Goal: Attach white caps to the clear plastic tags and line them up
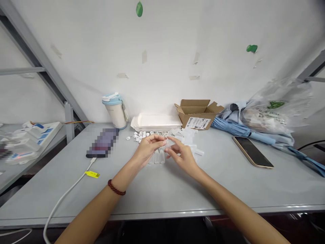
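My left hand (147, 149) is closed in a pinch over the middle of the table; what its fingertips hold is too small to make out. Fingertip to fingertip with it, my right hand (183, 157) has thumb and fingers around a small translucent plastic piece (168, 143). Just below, several translucent plastic tubes (157, 157) lie side by side, partly behind the hands. Small white cap-like pieces (138, 136) are scattered behind my left hand. More clear plastic pieces (188, 136) are heaped behind my right hand.
On the grey table (162, 193) stand a cup (116, 113), a stack of white trays (157, 122) and an open cardboard box (198, 117). A cabled phone (103, 144) lies left; another phone (253, 152), a blue umbrella (233, 128) and a plastic bag (271, 108) lie right.
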`<state>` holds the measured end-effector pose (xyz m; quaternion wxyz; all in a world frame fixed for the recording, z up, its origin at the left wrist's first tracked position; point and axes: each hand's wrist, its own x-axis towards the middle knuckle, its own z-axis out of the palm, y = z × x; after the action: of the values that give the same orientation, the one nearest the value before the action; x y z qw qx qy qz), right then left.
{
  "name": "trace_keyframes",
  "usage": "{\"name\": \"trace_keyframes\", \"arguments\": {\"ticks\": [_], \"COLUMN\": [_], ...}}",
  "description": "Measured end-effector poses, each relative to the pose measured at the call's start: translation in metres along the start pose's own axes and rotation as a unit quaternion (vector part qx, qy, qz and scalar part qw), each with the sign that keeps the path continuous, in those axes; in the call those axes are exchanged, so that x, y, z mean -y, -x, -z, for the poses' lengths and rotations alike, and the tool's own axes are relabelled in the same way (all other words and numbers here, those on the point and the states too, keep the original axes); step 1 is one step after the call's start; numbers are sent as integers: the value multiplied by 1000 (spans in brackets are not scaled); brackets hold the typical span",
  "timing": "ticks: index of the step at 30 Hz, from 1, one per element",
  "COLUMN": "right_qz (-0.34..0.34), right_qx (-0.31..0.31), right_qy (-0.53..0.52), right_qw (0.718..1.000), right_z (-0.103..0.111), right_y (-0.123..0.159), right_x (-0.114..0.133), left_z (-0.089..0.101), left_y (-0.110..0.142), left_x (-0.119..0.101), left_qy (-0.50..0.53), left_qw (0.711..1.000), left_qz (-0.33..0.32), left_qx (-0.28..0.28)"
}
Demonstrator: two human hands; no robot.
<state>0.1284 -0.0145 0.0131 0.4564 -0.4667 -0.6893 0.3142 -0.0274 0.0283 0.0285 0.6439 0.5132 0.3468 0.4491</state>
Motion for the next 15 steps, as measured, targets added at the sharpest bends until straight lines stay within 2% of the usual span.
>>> {"name": "trace_keyframes", "arguments": {"ticks": [3, 6, 8, 11, 13, 15], "right_qz": [6, -13, -35, -67, -77, -81], "right_qx": [-7, -25, -37, -42, -40, -40], "right_qy": [5, 21, 21, 1, -10, -12], "right_qw": [1000, 999, 998, 997, 996, 996], "right_z": [0, 1, 4, 6, 6, 6], "right_y": [-2, -6, -7, -9, -9, -9], "right_x": [-5, -8, -8, -7, -7, -7], "left_z": [0, -1, -3, -6, -9, -11], "left_y": [0, 0, 1, 5, 7, 9], "left_x": [1, 3, 5, 9, 11, 13], "left_qy": [-46, -187, -306, -437, -488, -521], "left_qw": [999, 977, 932, 844, 802, 779], "left_qz": [-15, -84, -178, -309, -346, -350], "left_qx": [-17, -61, -74, -40, -12, 3]}}
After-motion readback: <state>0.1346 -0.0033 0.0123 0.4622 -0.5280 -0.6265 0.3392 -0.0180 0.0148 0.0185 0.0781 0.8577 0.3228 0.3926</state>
